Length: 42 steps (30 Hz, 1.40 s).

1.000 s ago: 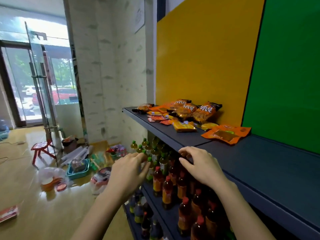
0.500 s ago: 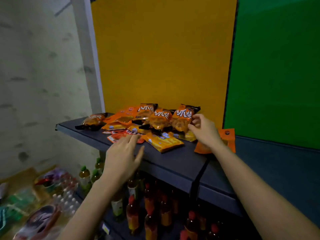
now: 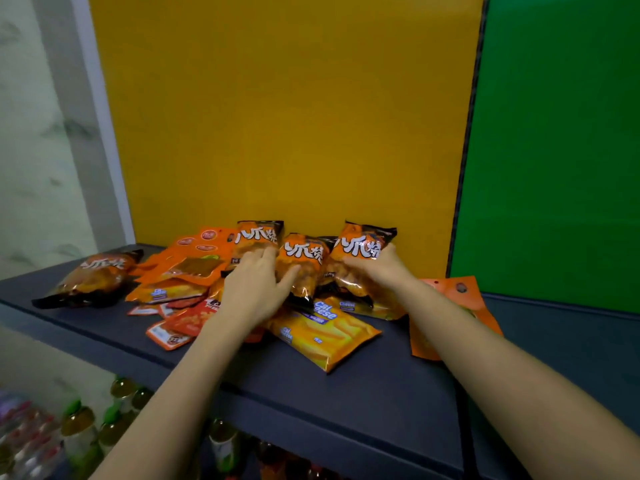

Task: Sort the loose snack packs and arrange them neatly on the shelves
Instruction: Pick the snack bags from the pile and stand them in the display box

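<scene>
Three puffed orange snack bags stand against the yellow back panel of the dark shelf [image 3: 346, 403]. My left hand [image 3: 256, 289] lies with its fingers on the left bag [image 3: 258, 237] and its thumb on the middle bag [image 3: 304, 258]. My right hand [image 3: 379, 268] grips the right bag [image 3: 360, 245], thumb across its front. A fourth bag of the same kind [image 3: 93, 275] lies flat at the shelf's left end. Flat orange pouches [image 3: 194, 265], small red packets [image 3: 173, 327] and a yellow cheese-wafer pack [image 3: 325, 337] lie loose around my hands.
An orange pouch [image 3: 457, 292] lies partly under my right forearm, where the green panel [image 3: 554, 150] starts. The shelf continues to the right in front of that panel. Drink bottles [image 3: 83, 431] stand on the lower shelf below the front edge.
My view has swung from the bottles up to the snack shelf. Both hands rose from the lower shelf; the left reached onto the standing bags and the right took hold of the right bag.
</scene>
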### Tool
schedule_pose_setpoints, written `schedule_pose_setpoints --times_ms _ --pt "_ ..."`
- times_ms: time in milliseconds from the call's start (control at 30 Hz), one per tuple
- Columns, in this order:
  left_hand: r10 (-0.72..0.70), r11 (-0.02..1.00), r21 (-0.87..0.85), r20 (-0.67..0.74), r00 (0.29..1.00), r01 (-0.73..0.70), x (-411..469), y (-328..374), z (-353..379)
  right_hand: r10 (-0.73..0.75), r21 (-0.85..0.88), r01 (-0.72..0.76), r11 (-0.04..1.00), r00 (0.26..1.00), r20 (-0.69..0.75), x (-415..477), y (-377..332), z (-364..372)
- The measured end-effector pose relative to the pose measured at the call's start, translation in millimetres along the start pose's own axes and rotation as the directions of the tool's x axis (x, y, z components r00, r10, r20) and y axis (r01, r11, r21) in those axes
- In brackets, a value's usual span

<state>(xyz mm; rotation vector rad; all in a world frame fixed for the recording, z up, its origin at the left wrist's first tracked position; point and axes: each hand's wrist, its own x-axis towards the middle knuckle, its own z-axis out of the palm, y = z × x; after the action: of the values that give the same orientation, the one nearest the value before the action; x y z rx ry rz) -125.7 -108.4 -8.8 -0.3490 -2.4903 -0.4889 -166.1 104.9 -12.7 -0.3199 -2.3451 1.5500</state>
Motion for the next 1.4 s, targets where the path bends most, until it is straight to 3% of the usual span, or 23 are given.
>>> schedule_pose_setpoints --times_ms 167,367,567,767,967,1100,1233,1400 --pt "-0.064 0.996 -0.052 0.18 0.982 0.074 32 -6 13 0.087 0.127 -0.084 0.988 0.996 -0.018 4 -1 7" --pt "-0.082 0.971 -0.183 0.351 0.933 0.154 54 -8 15 0.019 0.168 0.018 0.986 0.976 -0.218 -25 -24 -20" --pt "-0.054 0.912 -0.32 0.529 0.847 0.258 67 -6 16 0.006 0.249 0.065 0.966 0.962 -0.274 -72 -27 -42" --pt "0.049 0.818 -0.535 0.436 0.899 0.214 68 -4 22 0.089 0.355 0.044 0.934 0.933 -0.349 -102 -14 -44" --pt "0.112 0.725 -0.685 0.226 0.968 0.076 66 -1 22 0.063 0.361 0.113 0.926 0.896 -0.44 -139 -12 -53" --pt "0.178 0.579 -0.815 0.099 0.979 -0.022 60 15 2 0.048 0.342 0.138 0.929 0.874 -0.483 -170 -14 -69" --pt "0.278 0.42 -0.907 0.132 0.952 0.003 44 56 -20 0.056 0.344 0.147 0.927 0.855 -0.516 -204 -12 -99" --pt "0.417 0.239 -0.954 0.27 0.868 0.181 9 126 -24 0.076 0.317 0.139 0.938 0.81 -0.581 -250 5 -147"
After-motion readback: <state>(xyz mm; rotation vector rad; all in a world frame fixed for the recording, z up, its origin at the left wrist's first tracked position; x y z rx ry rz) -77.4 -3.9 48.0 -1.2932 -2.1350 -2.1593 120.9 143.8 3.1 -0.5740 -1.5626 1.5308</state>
